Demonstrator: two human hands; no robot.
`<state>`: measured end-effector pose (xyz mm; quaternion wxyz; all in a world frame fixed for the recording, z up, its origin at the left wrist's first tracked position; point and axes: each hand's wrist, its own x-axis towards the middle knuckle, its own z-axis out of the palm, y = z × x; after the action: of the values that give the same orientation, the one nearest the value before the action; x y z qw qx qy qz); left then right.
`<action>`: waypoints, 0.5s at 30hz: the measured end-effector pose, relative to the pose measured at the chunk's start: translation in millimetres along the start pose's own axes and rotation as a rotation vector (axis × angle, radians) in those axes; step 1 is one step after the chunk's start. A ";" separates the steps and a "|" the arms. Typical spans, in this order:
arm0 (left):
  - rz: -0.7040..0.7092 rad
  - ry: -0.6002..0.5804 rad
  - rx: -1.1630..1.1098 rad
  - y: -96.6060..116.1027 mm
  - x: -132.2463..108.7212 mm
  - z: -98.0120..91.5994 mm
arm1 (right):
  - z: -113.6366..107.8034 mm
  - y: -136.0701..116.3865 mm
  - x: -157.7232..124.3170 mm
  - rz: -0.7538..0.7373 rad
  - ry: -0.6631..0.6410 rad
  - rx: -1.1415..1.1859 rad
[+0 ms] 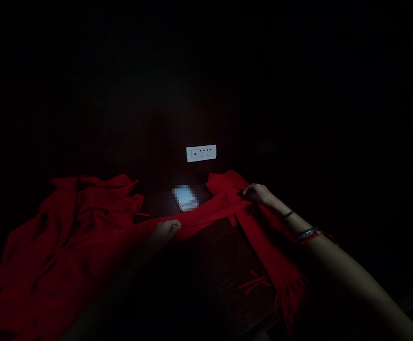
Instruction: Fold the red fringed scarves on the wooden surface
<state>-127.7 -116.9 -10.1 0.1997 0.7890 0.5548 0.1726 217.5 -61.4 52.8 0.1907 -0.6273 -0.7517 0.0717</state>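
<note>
A red fringed scarf (209,211) stretches in a narrow band between my two hands, above a dark tabletop. My left hand (165,230) is closed on the band's edge, its fingers curled and the forearm in deep shadow. Farther right, my right hand (260,194) pinches the scarf with fingertips and thumb. A hanging red length with a fringed end (291,291) drops from near my right hand toward the table's front edge. Bunched red cloth (99,203) spreads over the left side; I cannot tell whether it is all one piece with the band.
Behind the band, a bright, pixelated phone-like object (185,198) lies on the dark tabletop (220,255). A white socket panel (201,153) is fixed to the dark wall behind. Most of the surroundings are too dark to make out.
</note>
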 end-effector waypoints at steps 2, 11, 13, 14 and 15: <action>-0.001 0.006 0.011 0.1 -0.3 1.8 | 3.0 -0.3 -2.1 -0.033 -0.010 0.018; -0.042 0.035 0.232 2.3 -2.5 15.1 | 8.7 2.5 9.2 0.083 0.027 0.178; -0.032 0.038 0.235 1.6 -2.9 14.4 | 12.2 -1.5 19.5 0.198 -0.009 0.442; -0.034 0.035 0.236 1.9 -3.3 13.8 | 14.8 -3.4 23.4 0.246 -0.026 0.594; -0.032 0.032 0.233 2.8 -4.0 13.4 | 17.7 -4.9 25.7 0.283 -0.038 0.731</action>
<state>-120.1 -123.2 -20.4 0.1005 0.7950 0.5869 0.1162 202.7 -35.1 43.3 0.3760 -0.6141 -0.5858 0.3719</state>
